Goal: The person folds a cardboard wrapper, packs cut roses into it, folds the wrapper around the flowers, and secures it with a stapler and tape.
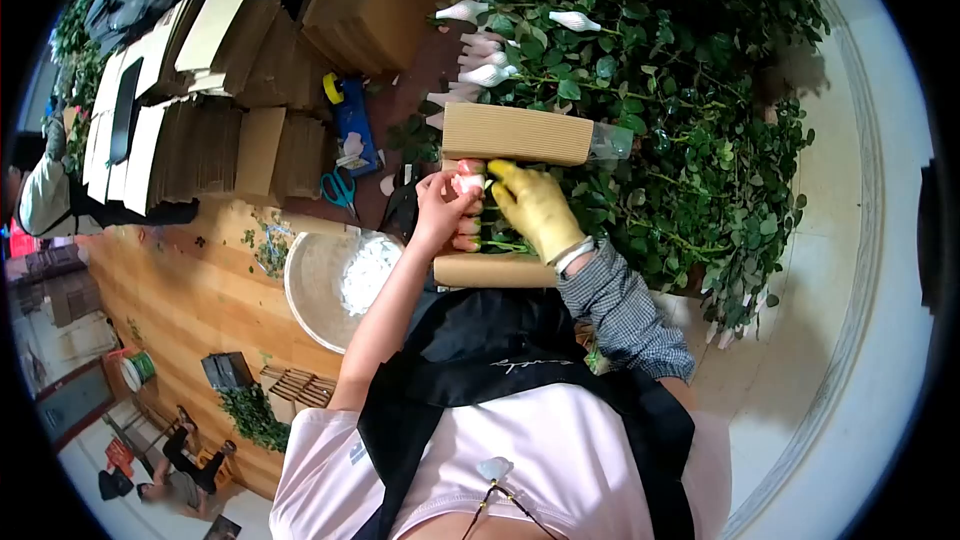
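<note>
My bare left hand (440,210) pinches a pink-and-white rose head (466,181) between thumb and fingers. My right hand (540,215), in a yellow glove, is just right of the bloom, its fingers curled round the stem end, which they mostly hide. Below lie several red-and-pink roses (467,233) in a row, stems pointing right. A corrugated cardboard piece (517,132) lies above the hands, and a cardboard roll or folded edge (495,271) lies nearer my body.
Leafy rose stems (690,140) with white-netted heads fill the upper right. Stacked cardboard (220,80), a blue tape dispenser (354,125) and teal scissors (340,190) are at the left. A round bin (318,302) holds white pieces. A seated person (185,480) is far off at lower left.
</note>
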Demonstrator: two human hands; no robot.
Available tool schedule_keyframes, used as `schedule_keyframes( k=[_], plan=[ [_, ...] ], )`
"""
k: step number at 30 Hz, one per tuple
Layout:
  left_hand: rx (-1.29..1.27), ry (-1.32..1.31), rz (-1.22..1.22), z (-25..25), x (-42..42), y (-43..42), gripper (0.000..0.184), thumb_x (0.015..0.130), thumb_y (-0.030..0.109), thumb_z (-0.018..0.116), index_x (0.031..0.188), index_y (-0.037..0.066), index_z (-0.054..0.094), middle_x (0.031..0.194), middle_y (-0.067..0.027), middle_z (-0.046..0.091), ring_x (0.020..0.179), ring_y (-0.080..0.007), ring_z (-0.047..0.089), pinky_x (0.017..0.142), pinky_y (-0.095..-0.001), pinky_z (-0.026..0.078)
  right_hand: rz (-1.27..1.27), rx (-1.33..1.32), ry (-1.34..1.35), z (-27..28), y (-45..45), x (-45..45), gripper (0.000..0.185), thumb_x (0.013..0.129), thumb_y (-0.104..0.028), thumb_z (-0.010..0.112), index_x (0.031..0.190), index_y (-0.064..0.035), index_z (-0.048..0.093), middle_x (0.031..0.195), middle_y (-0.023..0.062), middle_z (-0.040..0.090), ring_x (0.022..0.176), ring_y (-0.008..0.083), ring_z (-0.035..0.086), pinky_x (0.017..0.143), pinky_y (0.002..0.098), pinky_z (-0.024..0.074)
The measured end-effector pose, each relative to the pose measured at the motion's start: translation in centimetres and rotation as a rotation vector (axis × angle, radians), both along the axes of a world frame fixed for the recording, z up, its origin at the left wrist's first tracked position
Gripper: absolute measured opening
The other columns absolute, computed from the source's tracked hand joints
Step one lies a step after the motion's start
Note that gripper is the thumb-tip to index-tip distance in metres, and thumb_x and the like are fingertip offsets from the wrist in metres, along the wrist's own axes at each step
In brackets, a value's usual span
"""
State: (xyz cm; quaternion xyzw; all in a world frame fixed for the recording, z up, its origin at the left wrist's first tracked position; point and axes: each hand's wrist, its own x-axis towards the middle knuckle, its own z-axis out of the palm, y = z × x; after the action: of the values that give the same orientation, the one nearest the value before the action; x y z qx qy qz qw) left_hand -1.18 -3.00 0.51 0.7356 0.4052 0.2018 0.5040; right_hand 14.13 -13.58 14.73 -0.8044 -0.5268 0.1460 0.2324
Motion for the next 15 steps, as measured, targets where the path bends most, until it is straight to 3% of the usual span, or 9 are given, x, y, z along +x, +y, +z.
schedule_keyframes(
  k=[1, 3, 6, 8, 10, 12, 14, 15],
  plan=[
    [-0.017, 0.0, 0.011, 0.5, -0.1, -0.1, 0.041, 0.088, 0.02, 0.078, 0.118, 0.001, 0.058, 0.118, -0.0113, 0.049, 0.075, -0.0165, 0.062, 0.07, -0.029, 0.054, -0.023, -0.035, 0.189, 1.5, 0.4, 0.4, 0.035, 0.09, -0.02, 0.065, 0.123, -0.011, 0.065, 0.103, 0.0181, 0.071, 0.096, 0.0362, 0.067, 0.084, 0.0448, 0.0546],
    [-0.046, 0.0, 0.02, 1.6, 0.2, -0.1, 0.036, 0.089, 0.02, 0.078, 0.115, 0.001, 0.061, 0.101, -0.0078, 0.056, 0.072, -0.0152, 0.061, 0.065, -0.0288, 0.053, -0.041, -0.087, 0.224, -0.1, 0.9, 0.9, 0.035, 0.089, -0.019, 0.066, 0.123, -0.0101, 0.064, 0.11, 0.0196, 0.069, 0.1, 0.0367, 0.066, 0.086, 0.0447, 0.0542],
    [0.176, -0.097, -0.024, -1.3, 0.2, 0.3, 0.027, 0.092, 0.015, 0.075, 0.112, 0.002, 0.063, 0.08, -0.0027, 0.06, 0.067, -0.0114, 0.057, 0.06, -0.0275, 0.051, 0.068, -0.037, 0.049, -3.2, 1.5, 0.6, 0.032, 0.088, -0.016, 0.065, 0.12, -0.0084, 0.063, 0.107, 0.0175, 0.069, 0.099, 0.0383, 0.065, 0.086, 0.0475, 0.0528],
    [-0.176, -0.089, -0.051, 1.1, -0.2, 0.3, 0.025, 0.092, 0.015, 0.074, 0.109, 0.002, 0.061, 0.079, -0.0024, 0.062, 0.068, -0.0095, 0.057, 0.057, -0.0266, 0.049, 0.134, 0.041, 0.023, -2.6, 1.0, 0.4, 0.03, 0.087, -0.014, 0.064, 0.116, -0.0076, 0.061, 0.1, 0.0168, 0.07, 0.092, 0.0392, 0.066, 0.08, 0.0492, 0.0532],
    [-0.435, -0.086, -0.072, 2.5, 0.2, 0.3, 0.024, 0.092, 0.015, 0.074, 0.106, 0.002, 0.059, 0.078, -0.002, 0.063, 0.068, -0.0076, 0.058, 0.054, -0.0256, 0.047, 0.222, 0.03, -0.059, -2.9, 0.8, 0.6, 0.033, 0.084, -0.01, 0.064, 0.117, -0.0085, 0.061, 0.105, 0.0167, 0.068, 0.089, 0.0373, 0.067, 0.077, 0.0461, 0.0545],
    [-0.345, -0.058, -0.079, 2.9, 0.2, 0.5, 0.024, 0.093, 0.016, 0.074, 0.104, 0.002, 0.059, 0.078, -0.0025, 0.063, 0.067, -0.0076, 0.057, 0.053, -0.0257, 0.046, 0.296, -0.094, -0.234, -2.2, 0.9, 0.1, 0.035, 0.085, -0.011, 0.061, 0.12, -0.0078, 0.06, 0.115, 0.0117, 0.067, 0.097, 0.0291, 0.068, 0.077, 0.0396, 0.0555],
    [-0.467, -0.139, -0.063, 6.1, 0.5, 0.2, 0.025, 0.092, 0.017, 0.075, 0.104, 0.002, 0.059, 0.079, -0.0023, 0.063, 0.067, -0.0079, 0.057, 0.052, -0.0265, 0.046, 0.301, -0.089, -0.324, -2.5, 0.8, -0.2, 0.036, 0.087, -0.012, 0.06, 0.122, -0.0075, 0.059, 0.117, 0.0098, 0.067, 0.099, 0.0264, 0.068, 0.078, 0.0379, 0.0553],
    [-0.469, -0.137, -0.064, 4.9, 0.5, 0.2, 0.025, 0.092, 0.017, 0.075, 0.104, 0.002, 0.059, 0.079, -0.0023, 0.063, 0.067, -0.0079, 0.057, 0.052, -0.0265, 0.046, 0.305, -0.089, -0.413, -2.8, 0.7, -0.3, 0.037, 0.088, -0.014, 0.059, 0.124, -0.0071, 0.058, 0.118, 0.008, 0.067, 0.101, 0.0237, 0.068, 0.079, 0.0361, 0.055]
  ],
)
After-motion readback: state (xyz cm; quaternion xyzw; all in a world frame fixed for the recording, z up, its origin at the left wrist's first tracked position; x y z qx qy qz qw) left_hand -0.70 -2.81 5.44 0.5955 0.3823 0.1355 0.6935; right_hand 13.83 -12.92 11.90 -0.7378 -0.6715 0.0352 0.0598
